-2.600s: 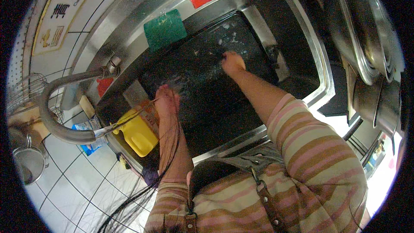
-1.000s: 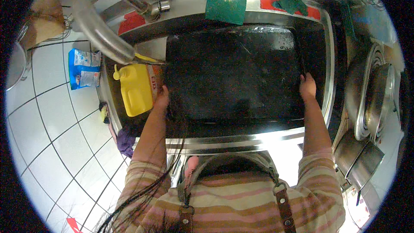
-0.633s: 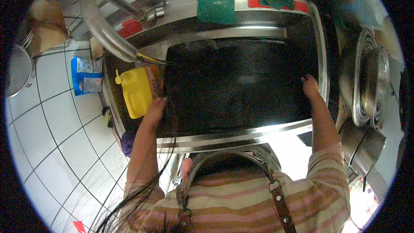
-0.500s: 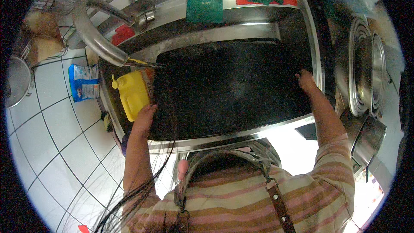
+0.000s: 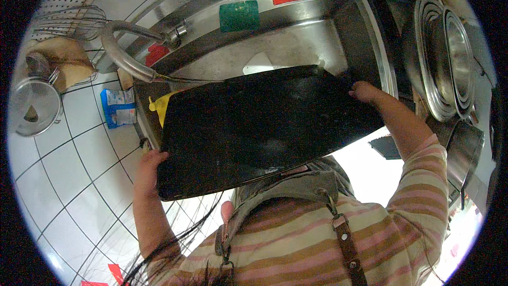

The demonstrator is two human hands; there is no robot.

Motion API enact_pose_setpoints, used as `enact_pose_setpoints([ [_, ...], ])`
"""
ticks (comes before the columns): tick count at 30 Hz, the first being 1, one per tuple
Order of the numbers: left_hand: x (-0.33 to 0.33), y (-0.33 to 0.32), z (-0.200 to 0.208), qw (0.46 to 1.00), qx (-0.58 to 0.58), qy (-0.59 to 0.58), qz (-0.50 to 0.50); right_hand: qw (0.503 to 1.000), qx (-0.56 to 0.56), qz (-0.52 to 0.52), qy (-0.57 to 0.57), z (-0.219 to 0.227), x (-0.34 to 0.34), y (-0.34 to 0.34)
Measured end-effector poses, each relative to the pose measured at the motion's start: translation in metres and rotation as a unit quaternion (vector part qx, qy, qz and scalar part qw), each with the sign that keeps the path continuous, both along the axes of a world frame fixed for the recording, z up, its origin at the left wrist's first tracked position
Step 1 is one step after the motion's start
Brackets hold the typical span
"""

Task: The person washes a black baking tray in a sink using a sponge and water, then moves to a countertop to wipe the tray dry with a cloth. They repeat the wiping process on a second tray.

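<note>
your hands are apart, each gripping a short end of the black tray (image 5: 259,127): left hand (image 5: 147,166), right hand (image 5: 365,93). the tray lies slantwise, partly over the sink (image 5: 301,39), hiding most of the yellow jug (image 5: 163,107). if it's wet, which this dim view barely shows, an end could slip; a careless swing could knock the jug or clip the faucet (image 5: 114,55).
</note>
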State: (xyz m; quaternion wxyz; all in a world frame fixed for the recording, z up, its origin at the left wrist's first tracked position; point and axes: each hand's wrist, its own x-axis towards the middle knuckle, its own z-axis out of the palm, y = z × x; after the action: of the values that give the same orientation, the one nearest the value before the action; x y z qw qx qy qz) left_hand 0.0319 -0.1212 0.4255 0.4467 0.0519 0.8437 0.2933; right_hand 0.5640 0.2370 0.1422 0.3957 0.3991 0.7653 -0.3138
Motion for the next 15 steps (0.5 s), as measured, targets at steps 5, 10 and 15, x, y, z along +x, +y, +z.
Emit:
enact_pose_setpoints([
  [5, 0.02, 0.01, 0.046, 0.992, -0.031, 0.119, 0.001, 0.999, -0.036, -0.001, 0.032, -0.025, -0.005, -0.006],
  [10, 0.048, 0.024, 0.097, 0.992, 0.013, 0.097, 0.076, 0.99, -0.109, -0.069, 0.051, -0.042, -0.009, -0.027],
  [15, 0.037, 0.019, 0.124, 0.995, 0.008, 0.063, 0.078, 0.97, -0.135, -0.17, 0.112, 0.032, -0.053, -0.05],
])
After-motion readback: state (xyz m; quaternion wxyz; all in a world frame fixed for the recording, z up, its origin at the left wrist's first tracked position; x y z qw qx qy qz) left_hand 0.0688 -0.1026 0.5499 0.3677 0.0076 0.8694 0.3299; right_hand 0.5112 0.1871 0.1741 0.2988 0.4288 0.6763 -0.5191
